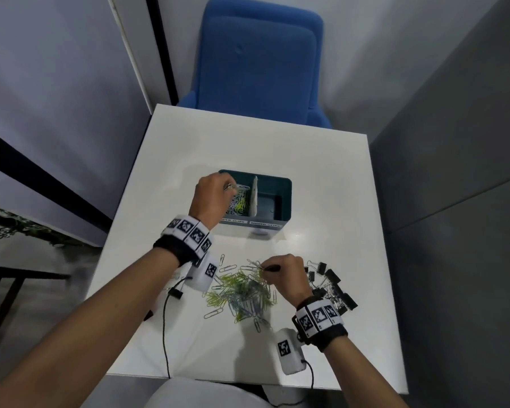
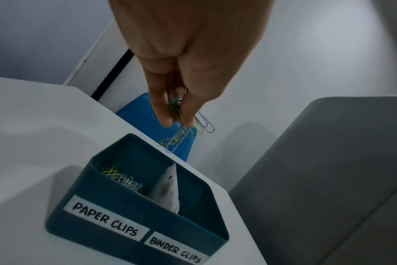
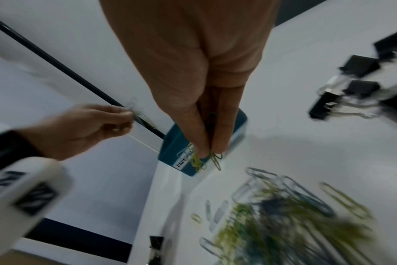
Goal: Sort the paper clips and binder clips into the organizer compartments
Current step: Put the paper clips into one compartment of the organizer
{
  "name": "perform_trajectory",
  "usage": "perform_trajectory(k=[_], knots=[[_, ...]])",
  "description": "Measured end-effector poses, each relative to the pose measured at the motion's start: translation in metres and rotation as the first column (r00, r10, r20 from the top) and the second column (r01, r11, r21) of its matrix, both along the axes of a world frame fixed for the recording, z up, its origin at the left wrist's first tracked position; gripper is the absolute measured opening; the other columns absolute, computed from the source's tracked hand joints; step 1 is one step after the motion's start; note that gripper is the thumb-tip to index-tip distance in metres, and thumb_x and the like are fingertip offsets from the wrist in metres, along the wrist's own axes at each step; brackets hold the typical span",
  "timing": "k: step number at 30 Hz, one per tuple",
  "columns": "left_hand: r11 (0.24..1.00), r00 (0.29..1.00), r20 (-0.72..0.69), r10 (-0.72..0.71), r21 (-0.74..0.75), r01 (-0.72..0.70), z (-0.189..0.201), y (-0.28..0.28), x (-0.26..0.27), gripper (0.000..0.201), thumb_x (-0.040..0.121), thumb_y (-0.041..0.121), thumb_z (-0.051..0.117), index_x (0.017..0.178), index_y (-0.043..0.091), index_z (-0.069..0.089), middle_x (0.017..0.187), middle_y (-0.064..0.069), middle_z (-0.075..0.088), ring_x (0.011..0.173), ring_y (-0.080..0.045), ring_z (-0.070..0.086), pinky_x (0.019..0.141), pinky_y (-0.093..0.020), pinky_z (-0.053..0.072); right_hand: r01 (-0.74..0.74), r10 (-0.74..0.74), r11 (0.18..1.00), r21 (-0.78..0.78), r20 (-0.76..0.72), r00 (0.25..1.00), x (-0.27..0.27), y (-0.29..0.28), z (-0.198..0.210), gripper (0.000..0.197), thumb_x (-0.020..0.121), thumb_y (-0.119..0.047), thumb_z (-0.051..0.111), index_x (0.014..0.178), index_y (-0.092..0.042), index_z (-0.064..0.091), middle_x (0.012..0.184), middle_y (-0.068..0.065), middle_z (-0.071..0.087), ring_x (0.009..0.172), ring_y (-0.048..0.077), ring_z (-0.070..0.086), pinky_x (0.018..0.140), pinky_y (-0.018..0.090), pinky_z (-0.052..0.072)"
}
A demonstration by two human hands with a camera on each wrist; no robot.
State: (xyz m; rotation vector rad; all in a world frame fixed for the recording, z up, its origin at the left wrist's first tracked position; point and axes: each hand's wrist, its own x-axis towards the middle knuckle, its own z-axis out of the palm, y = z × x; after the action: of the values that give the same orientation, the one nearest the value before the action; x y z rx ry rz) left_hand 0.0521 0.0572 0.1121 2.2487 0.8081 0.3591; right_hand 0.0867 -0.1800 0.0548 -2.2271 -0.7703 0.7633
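A teal organizer [image 1: 286, 198] [image 2: 116, 215] has two compartments split by a white divider [image 1: 254, 195], labelled PAPER CLIPS and BINDER CLIPS. The left one holds paper clips [image 1: 239, 201] [image 2: 122, 179]; the right one looks bare. My left hand [image 1: 215, 192] [image 2: 178, 120] hovers over the left compartment and pinches a bunch of paper clips [image 2: 181, 132]. My right hand [image 1: 280, 272] [image 3: 210, 152] pinches a few yellow-green clips [image 3: 197, 161] just above the loose pile of paper clips [image 1: 242, 290] [image 3: 283, 215]. Black binder clips [image 1: 330, 281] [image 3: 351, 86] lie to the right of that hand.
One stray binder clip [image 1: 175, 293] lies near the table's left edge [image 1: 100, 260]. A blue chair [image 1: 259, 60] stands behind the white table. Grey partition walls [image 1: 454, 142] close in on the right and left. A black cable [image 1: 165, 334] hangs by my left forearm.
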Motion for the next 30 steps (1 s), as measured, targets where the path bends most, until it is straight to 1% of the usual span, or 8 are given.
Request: perform_trajectory(k=[4,9,12,16,18,22,27,30], knots=[[0.997,0.99,-0.142,-0.01,-0.077,-0.001,-0.018,0.011,0.009,0.038,0.08,0.023,0.076,0.115,0.013,0.065,0.107,-0.008,0.069,0.095,-0.024,0.065,0.085,-0.038,0.053,0.028,-0.029,0.997,0.074,0.013,0.999,0.016,0.025,0.03,0.014,0.075,-0.006,0.079,0.087,-0.013,0.078,0.076,-0.001,0.074,0.064,0.011,0.068,0.073,0.028,0.059],[0.995,0.98,-0.18,0.081,0.068,-0.07,-0.041,-0.006,-0.032,0.008,0.09,0.019,0.062,0.096,0.022,0.067,0.093,0.004,0.07,0.079,-0.019,0.064,0.069,-0.031,0.051,0.003,-0.024,0.989,0.149,0.139,0.99,0.046,0.076,0.067,0.012,0.077,-0.006,0.077,0.089,-0.01,0.077,0.081,0.002,0.074,0.069,0.011,0.067,0.074,0.024,0.058],[0.999,0.95,-0.313,0.006,0.047,0.009,-0.064,-0.023,-0.061,0.012,0.09,0.013,0.059,0.086,0.021,0.067,0.086,0.001,0.07,0.073,-0.021,0.063,0.063,-0.028,0.047,0.0,-0.034,0.99,0.144,0.234,0.972,0.061,0.12,0.079,0.01,0.077,-0.004,0.075,0.083,-0.012,0.078,0.08,0.001,0.074,0.071,0.009,0.064,0.074,0.021,0.056],[0.994,0.871,-0.481,-0.1,-0.006,0.11,-0.1,-0.038,-0.092,0.021,0.089,0.021,0.06,0.11,0.019,0.064,0.106,-0.004,0.068,0.094,-0.027,0.064,0.076,-0.034,0.052,-0.063,0.065,0.998,-0.016,0.182,0.981,0.07,0.152,0.078,0.032,0.075,-0.009,0.078,0.107,-0.01,0.071,0.099,0.009,0.072,0.092,0.022,0.066,0.087,0.035,0.055],[0.982,0.82,-0.552,-0.151,0.008,0.187,-0.113,-0.047,-0.103,0.033,0.091,0.028,0.058,0.122,0.016,0.056,0.113,-0.007,0.062,0.103,-0.028,0.059,0.079,-0.038,0.051,-0.102,0.116,0.992,-0.076,0.203,0.972,0.066,0.148,0.071,0.045,0.076,-0.014,0.078,0.12,-0.011,0.065,0.111,0.009,0.068,0.1,0.024,0.063,0.089,0.039,0.054],[0.928,0.746,-0.615,-0.254,0.062,0.368,-0.132,-0.069,-0.125,0.053,0.08,0.027,0.069,0.127,0.008,0.051,0.123,-0.013,0.055,0.102,-0.03,0.055,0.068,-0.04,0.055,-0.206,0.236,0.97,-0.133,0.288,0.928,0.034,0.105,0.035,0.034,0.078,-0.015,0.075,0.11,-0.017,0.066,0.106,0.005,0.068,0.096,0.023,0.065,0.08,0.036,0.056],[0.832,0.679,-0.637,-0.365,0.103,0.544,-0.147,-0.092,-0.139,0.082,0.077,0.056,0.067,0.136,0.004,0.045,0.141,-0.023,0.043,0.115,-0.037,0.052,0.076,-0.044,0.053,-0.281,0.345,0.833,-0.476,0.051,0.937,-0.004,0.028,-0.033,0.066,0.075,-0.035,0.076,0.132,-0.02,0.046,0.124,0.01,0.05,0.11,0.03,0.054,0.088,0.042,0.052],[0.793,0.648,-0.618,-0.444,0.064,0.605,-0.144,-0.101,-0.141,0.096,0.066,0.055,0.077,0.139,0.006,0.041,0.141,-0.02,0.045,0.114,-0.034,0.054,0.076,-0.041,0.054,-0.251,0.31,0.815,-0.522,0.026,0.95,-0.018,0.002,-0.058,0.071,0.071,-0.033,0.08,0.129,-0.027,0.039,0.124,0.009,0.037,0.112,0.03,0.047,0.084,0.043,0.054]])
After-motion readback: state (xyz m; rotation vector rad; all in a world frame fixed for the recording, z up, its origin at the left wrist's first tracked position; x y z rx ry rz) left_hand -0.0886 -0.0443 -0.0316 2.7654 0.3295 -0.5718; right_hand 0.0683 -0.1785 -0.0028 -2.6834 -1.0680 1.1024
